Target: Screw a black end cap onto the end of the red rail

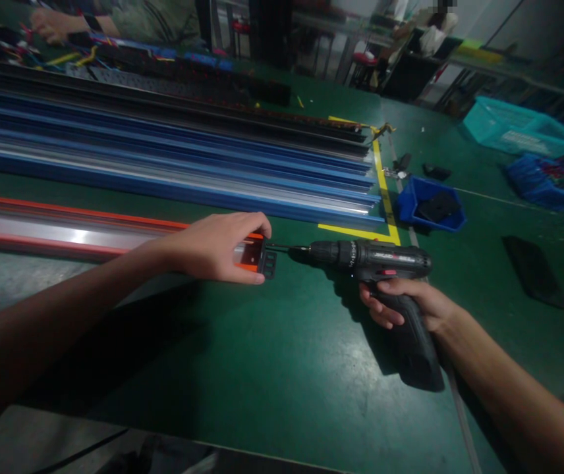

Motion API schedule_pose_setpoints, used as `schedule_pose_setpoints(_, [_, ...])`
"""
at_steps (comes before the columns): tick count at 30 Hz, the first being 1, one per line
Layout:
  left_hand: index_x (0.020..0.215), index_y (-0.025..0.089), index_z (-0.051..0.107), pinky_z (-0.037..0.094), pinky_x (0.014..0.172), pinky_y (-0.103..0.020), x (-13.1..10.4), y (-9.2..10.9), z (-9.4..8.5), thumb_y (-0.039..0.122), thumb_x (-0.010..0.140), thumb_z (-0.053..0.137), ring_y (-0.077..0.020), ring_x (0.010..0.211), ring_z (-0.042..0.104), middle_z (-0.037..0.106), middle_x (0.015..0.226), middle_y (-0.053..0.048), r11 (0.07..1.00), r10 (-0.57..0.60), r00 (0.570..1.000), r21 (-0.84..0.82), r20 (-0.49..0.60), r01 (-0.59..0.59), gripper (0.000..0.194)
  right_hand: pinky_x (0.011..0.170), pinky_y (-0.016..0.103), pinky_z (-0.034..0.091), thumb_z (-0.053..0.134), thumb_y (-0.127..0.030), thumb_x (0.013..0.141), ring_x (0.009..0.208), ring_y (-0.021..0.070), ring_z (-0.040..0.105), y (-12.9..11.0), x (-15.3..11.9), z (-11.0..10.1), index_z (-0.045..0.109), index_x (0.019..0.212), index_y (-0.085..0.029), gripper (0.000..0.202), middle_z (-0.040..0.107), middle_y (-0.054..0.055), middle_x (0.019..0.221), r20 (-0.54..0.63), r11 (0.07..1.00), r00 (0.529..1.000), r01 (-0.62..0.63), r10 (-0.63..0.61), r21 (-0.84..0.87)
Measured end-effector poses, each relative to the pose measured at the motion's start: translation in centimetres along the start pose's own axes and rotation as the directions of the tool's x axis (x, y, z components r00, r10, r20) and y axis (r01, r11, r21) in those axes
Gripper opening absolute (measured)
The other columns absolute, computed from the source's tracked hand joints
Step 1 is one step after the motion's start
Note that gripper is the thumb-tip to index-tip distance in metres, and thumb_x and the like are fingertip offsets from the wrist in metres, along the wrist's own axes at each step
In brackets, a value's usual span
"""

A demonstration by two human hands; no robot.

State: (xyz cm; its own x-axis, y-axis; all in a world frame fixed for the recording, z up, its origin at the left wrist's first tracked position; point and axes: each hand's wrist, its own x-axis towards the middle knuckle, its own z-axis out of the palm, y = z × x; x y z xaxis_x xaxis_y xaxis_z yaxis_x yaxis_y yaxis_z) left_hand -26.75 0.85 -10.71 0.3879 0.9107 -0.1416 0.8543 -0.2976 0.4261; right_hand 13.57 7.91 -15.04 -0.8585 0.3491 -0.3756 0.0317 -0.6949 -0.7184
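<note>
My left hand point(217, 249) is wrapped over the right end of a long orange and silver metal profile point(79, 230) lying on the green table. A small black end cap point(268, 263) sits at that end, between my thumb and fingers. My right hand point(410, 299) grips the handle of a black cordless drill point(385, 260), which points left. The drill's long thin bit point(284, 247) reaches to the upper part of the end cap; whether it touches a screw there is too small to tell.
Several blue profiles point(213, 174) lie behind the orange one, beside yellow tape point(383, 184). A blue bin point(433, 204) holds black parts. Farther right are a black flat object point(534, 271), a teal basket point(519, 128) and another blue bin point(534, 181). Another person's hand point(57, 25) is at upper left.
</note>
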Motion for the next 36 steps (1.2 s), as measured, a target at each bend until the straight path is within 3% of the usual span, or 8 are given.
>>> schedule_pose_setpoints(36, [0.128, 0.026, 0.061, 0.048, 0.087, -0.034, 0.05, -0.05, 0.02, 0.073, 0.079, 0.075, -0.0294, 0.108, 0.069, 0.071, 0.126, -0.007, 1.0, 0.007, 1.0, -0.006, -0.003, -0.007, 0.069, 0.059, 0.022, 0.061, 0.081, -0.029, 0.098, 0.05, 0.0065, 0.058, 0.01, 0.01, -0.16, 0.081, 0.103, -0.008, 0.022, 0.073, 0.004, 0.08, 0.0, 1.0, 1.0, -0.007, 0.007, -0.008])
